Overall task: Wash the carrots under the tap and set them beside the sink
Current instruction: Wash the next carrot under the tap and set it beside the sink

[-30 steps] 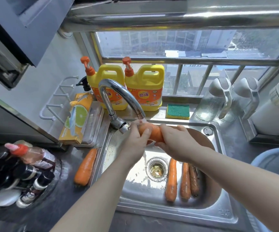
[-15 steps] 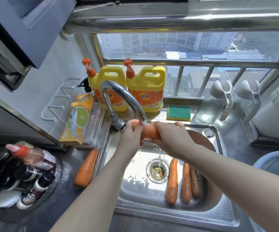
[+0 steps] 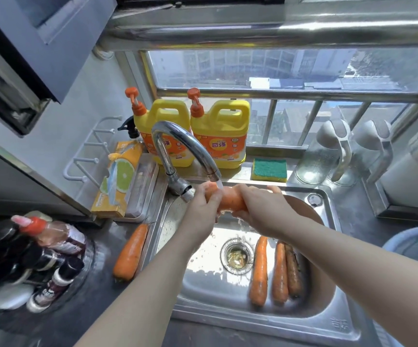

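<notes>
Both of my hands hold one orange carrot (image 3: 230,200) under the running chrome tap (image 3: 182,146), above the steel sink (image 3: 303,319). My left hand (image 3: 204,209) grips its left end and my right hand (image 3: 263,209) grips its right end. Water streams from the spout onto the carrot. Three more carrots (image 3: 276,271) lie side by side in the basin right of the drain (image 3: 238,255). One carrot (image 3: 130,252) lies on the dark counter just left of the sink.
Two yellow detergent jugs (image 3: 197,134) and a green sponge (image 3: 269,169) stand behind the sink. A lemon-print box (image 3: 117,181) sits at the back left. Bottles (image 3: 35,254) crowd a round rack on the left counter. Glass jugs (image 3: 328,151) stand at the right.
The hands have shifted slightly on the carrot under the tap, rubbing it. The carrots in the basin and on the counter have not moved.
</notes>
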Demonstrator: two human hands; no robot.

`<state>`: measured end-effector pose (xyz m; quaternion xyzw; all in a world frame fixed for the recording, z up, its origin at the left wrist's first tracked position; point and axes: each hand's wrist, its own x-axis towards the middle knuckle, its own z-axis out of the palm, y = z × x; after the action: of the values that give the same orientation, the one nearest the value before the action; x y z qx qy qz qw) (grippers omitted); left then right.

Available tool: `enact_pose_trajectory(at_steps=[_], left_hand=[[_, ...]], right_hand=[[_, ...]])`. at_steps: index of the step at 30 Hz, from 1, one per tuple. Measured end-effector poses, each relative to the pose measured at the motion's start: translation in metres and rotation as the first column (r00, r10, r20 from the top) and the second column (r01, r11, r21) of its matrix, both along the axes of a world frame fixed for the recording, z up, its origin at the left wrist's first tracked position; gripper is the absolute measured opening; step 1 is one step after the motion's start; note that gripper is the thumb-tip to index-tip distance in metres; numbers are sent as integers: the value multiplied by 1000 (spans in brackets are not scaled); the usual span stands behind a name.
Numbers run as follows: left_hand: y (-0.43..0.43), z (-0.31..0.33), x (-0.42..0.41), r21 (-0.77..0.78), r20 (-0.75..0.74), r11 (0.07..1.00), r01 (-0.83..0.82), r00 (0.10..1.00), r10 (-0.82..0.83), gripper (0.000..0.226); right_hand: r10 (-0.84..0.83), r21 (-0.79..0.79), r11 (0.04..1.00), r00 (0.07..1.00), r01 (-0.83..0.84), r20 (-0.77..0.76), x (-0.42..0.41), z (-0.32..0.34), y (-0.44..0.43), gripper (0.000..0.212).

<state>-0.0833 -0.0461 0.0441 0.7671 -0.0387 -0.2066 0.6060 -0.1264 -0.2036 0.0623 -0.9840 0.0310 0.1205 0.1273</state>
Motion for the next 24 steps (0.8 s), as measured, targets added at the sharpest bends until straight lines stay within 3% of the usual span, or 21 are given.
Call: enact_pose_trajectory(at_steps=[3, 8, 12, 17, 22, 24], left_hand=[[7, -1, 2, 34, 42, 994, 102, 994, -104, 45], [-1, 5, 3, 108, 94, 994, 16, 995, -27, 33], [11, 7, 12, -122, -114, 981, 151, 980, -165, 25], [7, 4, 10, 109, 71, 993, 46, 996, -54, 41], [16, 8, 18, -128, -135, 987, 101, 984, -118, 27], [13, 10, 15, -90, -82, 993, 76, 993, -84, 29]], right_hand=[[-18, 31, 999, 1000, 17, 7, 0, -2, -3, 38], [-19, -3, 1000, 999, 19, 49, 2, -2, 1, 40], [-8, -8, 1000, 1000, 8, 1, 2, 1, -6, 34], [-4, -20, 1000, 1000, 5, 17, 6, 1, 3, 37], [-1, -6, 1000, 1000, 1, -5, 6, 3, -2, 34], [-2, -7, 1000, 1000, 2, 6, 6, 2, 1, 35]])
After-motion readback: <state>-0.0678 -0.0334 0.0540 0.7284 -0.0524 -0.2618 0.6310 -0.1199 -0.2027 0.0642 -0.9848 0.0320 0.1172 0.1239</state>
